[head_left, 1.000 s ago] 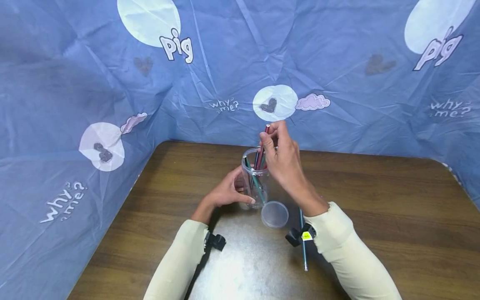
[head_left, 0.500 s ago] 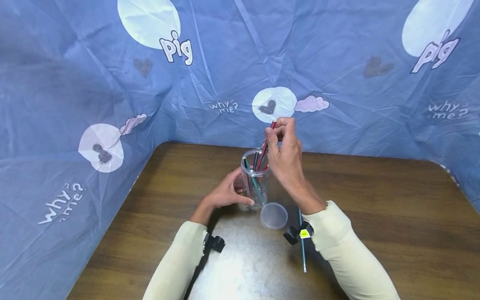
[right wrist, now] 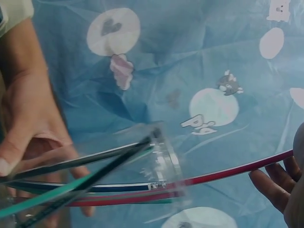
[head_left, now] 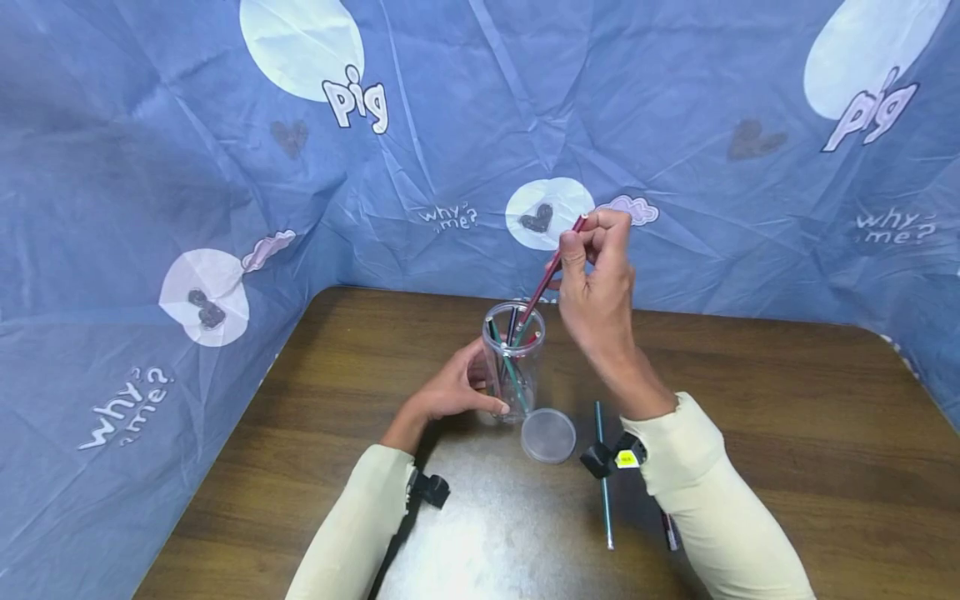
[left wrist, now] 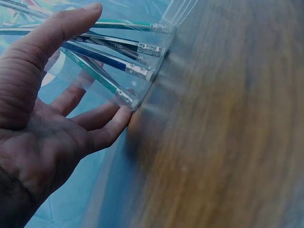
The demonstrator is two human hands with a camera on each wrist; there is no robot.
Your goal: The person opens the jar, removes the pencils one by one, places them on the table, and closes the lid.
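My left hand [head_left: 453, 387] grips a clear plastic jar [head_left: 531, 375] that stands on the table, thumb on the near side and fingers behind. Several pencils lean inside the jar; in the left wrist view a green pencil [left wrist: 92, 73] and others rest with their metal-banded ends at its bottom. Above the jar and to its right, my right hand [head_left: 603, 283] pinches a red pencil [head_left: 549, 275] near its upper end. The red pencil slants, its lower end at the jar's mouth. In the right wrist view, my right fingers [right wrist: 273, 190] show at the edge.
A round translucent lid [head_left: 549, 436] lies just in front of the jar. To its right a blue-green pencil [head_left: 607, 512] lies on the wooden table [head_left: 787, 417]. A dark reddish stick-like thing [head_left: 669, 532] pokes out by the right sleeve. Printed blue cloth [head_left: 450, 150] stands behind.
My right hand has moved up and to the right, drawing the red pencil most of the way out of the jar and tilting it. The left hand and jar have barely moved.
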